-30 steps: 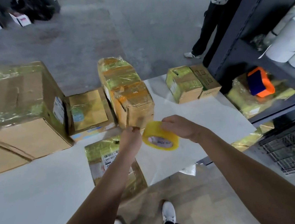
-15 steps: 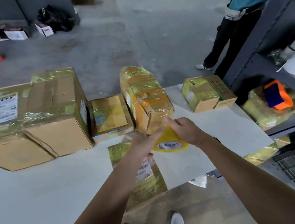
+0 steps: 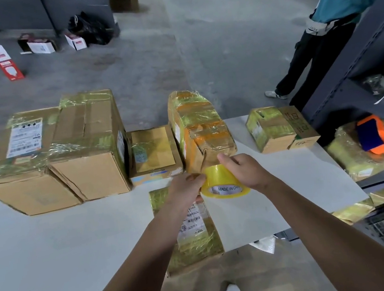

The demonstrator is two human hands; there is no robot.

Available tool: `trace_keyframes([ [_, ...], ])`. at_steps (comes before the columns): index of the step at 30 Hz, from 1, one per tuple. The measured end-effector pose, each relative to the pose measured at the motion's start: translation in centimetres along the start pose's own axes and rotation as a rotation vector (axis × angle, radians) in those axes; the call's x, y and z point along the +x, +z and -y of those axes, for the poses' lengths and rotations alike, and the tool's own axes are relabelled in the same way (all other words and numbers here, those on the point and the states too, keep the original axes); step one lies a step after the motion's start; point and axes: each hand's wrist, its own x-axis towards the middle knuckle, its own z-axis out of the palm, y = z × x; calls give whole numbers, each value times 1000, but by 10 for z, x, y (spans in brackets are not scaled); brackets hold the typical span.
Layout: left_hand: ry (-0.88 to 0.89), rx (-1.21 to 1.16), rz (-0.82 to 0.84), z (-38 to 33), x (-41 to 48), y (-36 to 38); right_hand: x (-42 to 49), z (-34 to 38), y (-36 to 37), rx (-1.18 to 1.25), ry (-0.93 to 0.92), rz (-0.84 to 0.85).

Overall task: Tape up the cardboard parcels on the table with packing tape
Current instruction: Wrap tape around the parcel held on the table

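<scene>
Right now the yellow tape roll (image 3: 223, 182) is held above the white table (image 3: 53, 247), with both hands on it. The right hand (image 3: 245, 171) clasps it from the 3 o'clock side, fingers curled over the rim and thumb lifted toward 12. The left hand (image 3: 186, 187) grips the opposite rim at 9 o'clock, fingertips bunched against the tape (whether they pinch a loose end cannot be told). Printed lettering shows on the roll's white core. Under the left forearm, at 6 o'clock from the roll, lies a flat parcel (image 3: 192, 237) glossy with tape and bearing a white label. At 12 o'clock, just beyond the roll, stands a tall wrapped parcel (image 3: 201, 129). Toward 10 o'clock sits a small flat box (image 3: 153, 152), then a large carton (image 3: 89, 145) touching a labelled carton (image 3: 19, 166) at the table's far left. At 2 o'clock two small boxes (image 3: 271, 128) stand side by side near a dark shelf (image 3: 357, 64), where an orange-and-blue object (image 3: 376, 134) rests. A bystander (image 3: 328, 19) stands on the floor beyond.
</scene>
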Motion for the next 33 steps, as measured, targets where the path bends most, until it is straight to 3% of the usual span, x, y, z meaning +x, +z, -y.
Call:
trace_keyframes([
  [9, 118, 227, -136, -2, -11, 15, -2, 15, 9, -228, -61, -58],
  [17, 172, 353, -157, -4, -17, 21, -4, 19, 16, -332, -74, -75],
  [33, -28, -50, -232, -8, -1, 0, 6, 29, 24, -403, -171, -67],
])
